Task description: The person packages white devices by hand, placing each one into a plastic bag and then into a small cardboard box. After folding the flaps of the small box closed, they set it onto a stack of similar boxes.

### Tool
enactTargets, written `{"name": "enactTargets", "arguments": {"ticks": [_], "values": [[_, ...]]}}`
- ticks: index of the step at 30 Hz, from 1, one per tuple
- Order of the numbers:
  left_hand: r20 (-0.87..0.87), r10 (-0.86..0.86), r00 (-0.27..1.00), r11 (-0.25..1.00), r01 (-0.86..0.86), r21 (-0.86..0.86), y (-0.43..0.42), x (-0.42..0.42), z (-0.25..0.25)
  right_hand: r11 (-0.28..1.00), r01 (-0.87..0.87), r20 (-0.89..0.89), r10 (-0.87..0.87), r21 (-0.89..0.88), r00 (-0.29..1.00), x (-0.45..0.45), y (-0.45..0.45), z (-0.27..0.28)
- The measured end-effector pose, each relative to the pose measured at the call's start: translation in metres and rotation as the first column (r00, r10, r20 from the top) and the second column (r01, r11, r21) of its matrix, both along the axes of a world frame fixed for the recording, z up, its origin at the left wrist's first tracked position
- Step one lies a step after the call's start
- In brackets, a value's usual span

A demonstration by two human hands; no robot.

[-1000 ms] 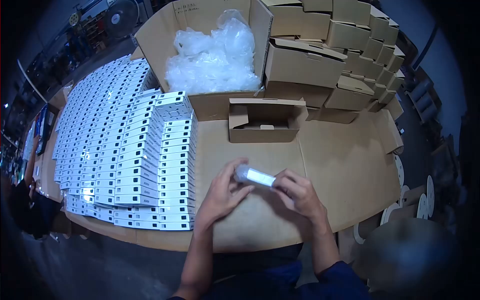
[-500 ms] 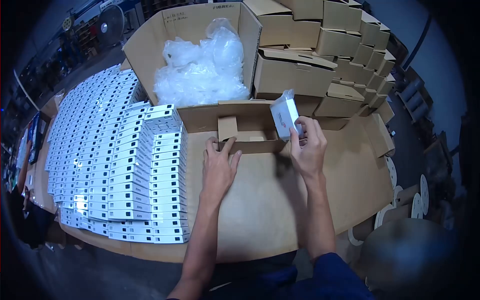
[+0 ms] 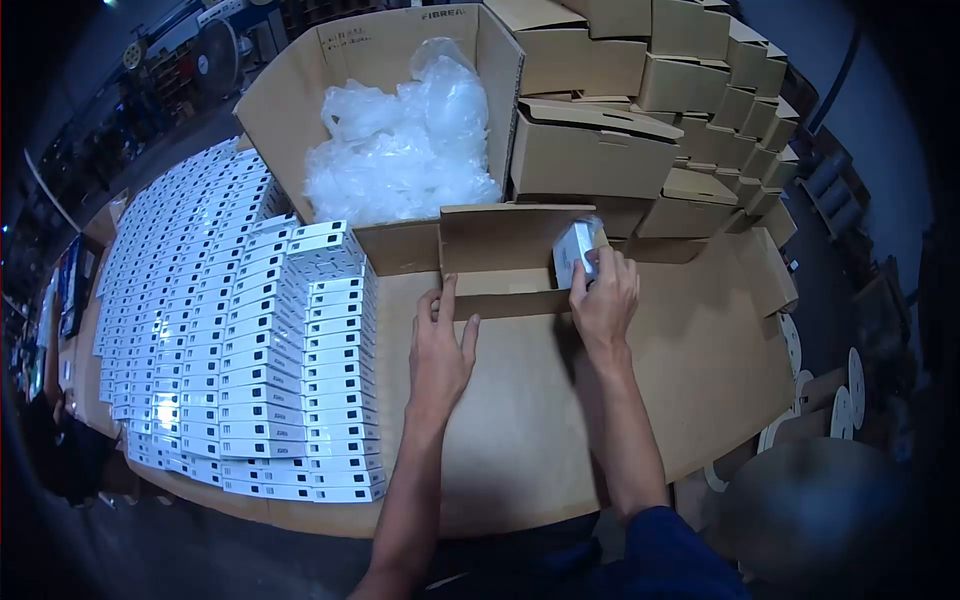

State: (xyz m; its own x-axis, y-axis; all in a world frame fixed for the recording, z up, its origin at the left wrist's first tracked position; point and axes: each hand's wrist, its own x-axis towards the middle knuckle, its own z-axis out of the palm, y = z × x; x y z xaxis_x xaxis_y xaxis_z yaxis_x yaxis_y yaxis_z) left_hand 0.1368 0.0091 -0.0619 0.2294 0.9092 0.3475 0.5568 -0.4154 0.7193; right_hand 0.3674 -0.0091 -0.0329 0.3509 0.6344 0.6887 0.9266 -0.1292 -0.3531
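My right hand (image 3: 607, 295) pinches a small white carton (image 3: 570, 258) between thumb and fingers, at the right end of an open cardboard box (image 3: 515, 304). My left hand (image 3: 440, 345), fingers spread, has its index at the box's left end. Stacked white cartons (image 3: 255, 365) stand leftward on the table (image 3: 520, 420).

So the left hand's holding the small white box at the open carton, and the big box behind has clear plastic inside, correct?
Not quite: the head view shows the right hand holding the small white box at the open carton. The big box behind does have clear plastic inside.
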Motion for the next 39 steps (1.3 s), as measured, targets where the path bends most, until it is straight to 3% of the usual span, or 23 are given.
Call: {"name": "enactTargets", "arguments": {"ticks": [1, 2, 5, 9, 17, 20, 24, 28, 35, 39], "values": [[-0.002, 0.001, 1.0, 1.0, -0.001, -0.005, 0.001, 0.0, -0.001, 1.0, 0.025, 0.034, -0.025, -0.009, 0.999, 0.002, 0.003, -0.005], [-0.003, 0.002, 1.0, 1.0, -0.002, -0.009, 0.002, 0.0, -0.002, 1.0, 0.02, -0.06, -0.021, -0.024, 0.998, 0.004, 0.007, -0.014], [-0.017, -0.002, 1.0, 1.0, 0.002, 0.0, 0.003, 0.001, -0.005, 0.994, 0.11, 0.102, -0.107, -0.019, 0.989, 0.0, 0.005, -0.027], [-0.01, 0.013, 1.0, 0.999, -0.013, 0.038, 0.003, 0.003, -0.005, 0.999, -0.009, -0.176, 0.001, -0.047, 0.984, 0.0, 0.007, -0.028], [0.106, -0.018, 0.994, 0.996, 0.009, 0.089, 0.004, 0.006, -0.005, 0.992, -0.015, -0.219, -0.013, -0.126, 0.976, 0.003, 0.007, -0.031], [0.117, -0.003, 0.993, 0.996, -0.007, 0.088, 0.001, 0.003, -0.006, 0.998, -0.063, -0.064, 0.061, -0.032, 0.996, 0.006, 0.008, -0.037], [0.136, -0.02, 0.991, 0.995, 0.006, 0.103, 0.004, 0.001, -0.007, 0.938, -0.111, 0.032, 0.128, -0.327, 0.991, 0.021, 0.009, -0.021], [0.135, -0.038, 0.99, 0.993, 0.022, 0.12, 0.006, 0.0, -0.008, 0.927, -0.101, 0.032, 0.121, -0.362, 0.992, 0.022, 0.012, -0.022], [0.157, -0.037, 0.987, 0.993, 0.019, 0.115, 0.002, -0.005, 0.001, 0.993, -0.088, -0.044, 0.085, -0.08, 0.995, 0.015, -0.01, -0.027], [0.134, -0.012, 0.991, 0.997, 0.002, 0.071, -0.01, -0.014, 0.024, 0.988, -0.152, -0.097, 0.151, 0.003, 0.984, -0.01, -0.028, -0.001]]}}
